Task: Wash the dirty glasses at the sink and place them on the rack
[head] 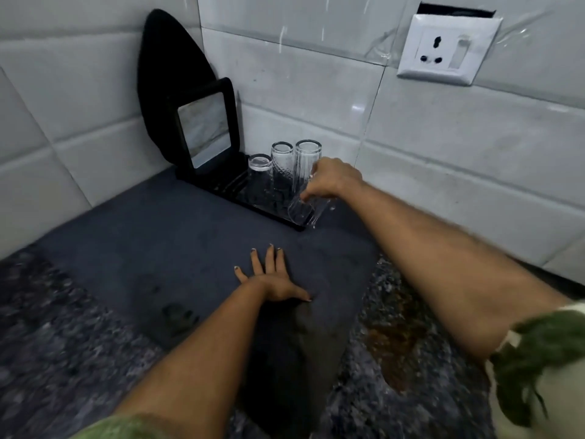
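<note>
A black drying rack (221, 190) sits in the counter corner against the tiled wall. Three clear glasses stand upside down on it: a short one (260, 175), a patterned one (281, 166) and a tall ribbed one (306, 163). My right hand (335, 180) grips another clear glass (305, 210), tilted mouth-down over the rack's near right corner, with water dripping from it. My left hand (273, 277) lies flat, fingers spread, on the dark grey mat (142, 242) in front of the rack.
A small black-framed mirror (204, 129) and a black oval board (167, 77) lean in the corner behind the rack. A white wall socket (448, 49) is at upper right. The speckled counter (411, 359) has a brown stain at right.
</note>
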